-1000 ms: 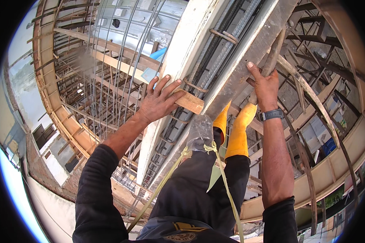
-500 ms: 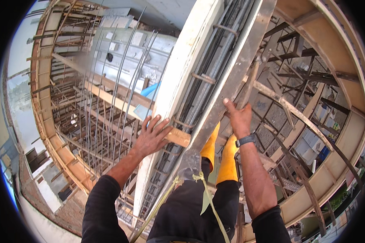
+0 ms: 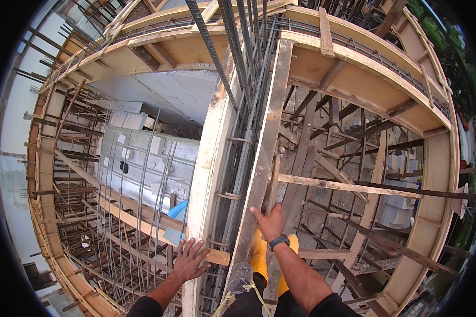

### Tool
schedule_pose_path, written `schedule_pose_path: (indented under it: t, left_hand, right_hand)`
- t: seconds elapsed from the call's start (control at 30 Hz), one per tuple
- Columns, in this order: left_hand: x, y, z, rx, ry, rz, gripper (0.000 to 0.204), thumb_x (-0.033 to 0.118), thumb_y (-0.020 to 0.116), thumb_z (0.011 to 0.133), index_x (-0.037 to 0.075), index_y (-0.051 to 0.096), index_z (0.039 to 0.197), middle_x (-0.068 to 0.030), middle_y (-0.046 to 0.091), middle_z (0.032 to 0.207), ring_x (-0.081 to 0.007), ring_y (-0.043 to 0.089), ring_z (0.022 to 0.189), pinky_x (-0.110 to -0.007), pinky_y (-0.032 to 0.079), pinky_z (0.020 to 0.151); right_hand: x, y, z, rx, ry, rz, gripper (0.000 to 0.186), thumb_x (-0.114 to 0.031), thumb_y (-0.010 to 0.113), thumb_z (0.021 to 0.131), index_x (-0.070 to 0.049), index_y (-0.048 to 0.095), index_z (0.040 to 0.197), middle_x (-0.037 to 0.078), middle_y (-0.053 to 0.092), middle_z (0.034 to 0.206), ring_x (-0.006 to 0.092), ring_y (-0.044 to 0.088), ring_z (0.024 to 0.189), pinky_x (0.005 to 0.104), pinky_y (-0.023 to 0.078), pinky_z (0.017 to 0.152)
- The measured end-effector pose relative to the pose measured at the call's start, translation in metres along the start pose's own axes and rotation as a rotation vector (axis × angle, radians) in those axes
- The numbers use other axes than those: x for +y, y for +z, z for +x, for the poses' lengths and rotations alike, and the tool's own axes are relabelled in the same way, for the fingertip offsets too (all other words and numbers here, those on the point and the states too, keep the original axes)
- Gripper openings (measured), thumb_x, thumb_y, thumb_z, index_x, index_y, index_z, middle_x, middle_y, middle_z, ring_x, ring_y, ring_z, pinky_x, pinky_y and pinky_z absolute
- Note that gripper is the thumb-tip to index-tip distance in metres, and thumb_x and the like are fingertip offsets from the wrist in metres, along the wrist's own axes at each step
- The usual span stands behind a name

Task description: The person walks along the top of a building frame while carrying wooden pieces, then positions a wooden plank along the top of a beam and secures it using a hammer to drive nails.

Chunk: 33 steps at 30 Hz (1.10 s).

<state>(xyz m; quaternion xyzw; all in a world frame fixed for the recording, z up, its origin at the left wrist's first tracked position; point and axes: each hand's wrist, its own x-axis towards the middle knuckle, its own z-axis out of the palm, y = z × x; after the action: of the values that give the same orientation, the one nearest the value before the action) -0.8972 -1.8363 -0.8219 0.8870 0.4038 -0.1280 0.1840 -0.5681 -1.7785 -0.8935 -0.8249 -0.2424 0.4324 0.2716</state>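
Formwork site: left hand (image 3: 189,260) spread on crosspiece (image 3: 217,257); right hand (image 3: 268,223) grips plank (image 3: 264,153).

Rebar cage (image 3: 241,132) fills the formwork boards' (image 3: 266,137) gap, seemingly open beside, crossed by braces (image 3: 349,186)

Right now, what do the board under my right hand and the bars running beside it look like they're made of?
The board looks like rough sawn timber, pale, unpainted and stained grey in patches. The bars look like steel rebar: dark, ribbed, dull, probably lightly rusted. The right hand grips the board's lower part.
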Motion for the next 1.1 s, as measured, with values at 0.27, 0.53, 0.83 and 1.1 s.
schedule_pose_path:
  t: [0.27,0.53,0.83,1.1]
  left_hand:
    - [-0.015,-0.039,0.046,0.152,0.04,-0.172,0.073,0.043,0.071,0.082,0.011,0.046,0.142,-0.0157,0.041,0.146,-0.0373,0.037,0.136,-0.059,0.022,0.115]
    - [-0.051,-0.092,0.262,0.688,-0.383,-0.247,0.076,0.042,0.069,0.093,0.0,0.037,0.148,-0.0282,0.039,0.147,-0.0445,0.038,0.137,-0.053,0.032,0.113]
    - [-0.049,-0.106,0.302,0.397,-0.695,-0.63,0.076,0.067,0.059,0.091,0.002,0.056,0.131,-0.0258,0.072,0.107,-0.0425,0.068,0.104,-0.049,0.051,0.091]
    - [-0.043,-0.116,0.302,0.43,-0.709,-0.647,0.07,0.064,0.062,0.091,0.004,0.059,0.127,-0.0237,0.073,0.104,-0.0419,0.069,0.101,-0.05,0.052,0.088]
  right_hand:
    - [0.011,0.01,0.004,0.066,-0.079,0.088,0.075,-0.048,0.09,0.071,0.008,0.051,0.103,0.021,0.066,0.081,0.0352,0.066,0.074,0.0449,0.052,0.067]
    - [0.002,0.003,0.001,0.049,-0.1,0.16,0.072,-0.043,0.091,0.073,0.005,0.051,0.107,0.016,0.071,0.089,0.0245,0.068,0.078,0.0383,0.054,0.071]
    - [-0.03,-0.026,0.074,0.306,-0.227,0.103,0.052,-0.039,0.068,0.096,0.002,0.052,0.124,0.018,0.069,0.097,0.0261,0.067,0.09,0.0389,0.051,0.079]
    - [-0.143,-0.018,0.162,0.439,-0.322,0.046,0.055,-0.032,0.066,0.095,0.004,0.052,0.134,0.028,0.06,0.129,0.0421,0.058,0.119,0.0472,0.044,0.102]
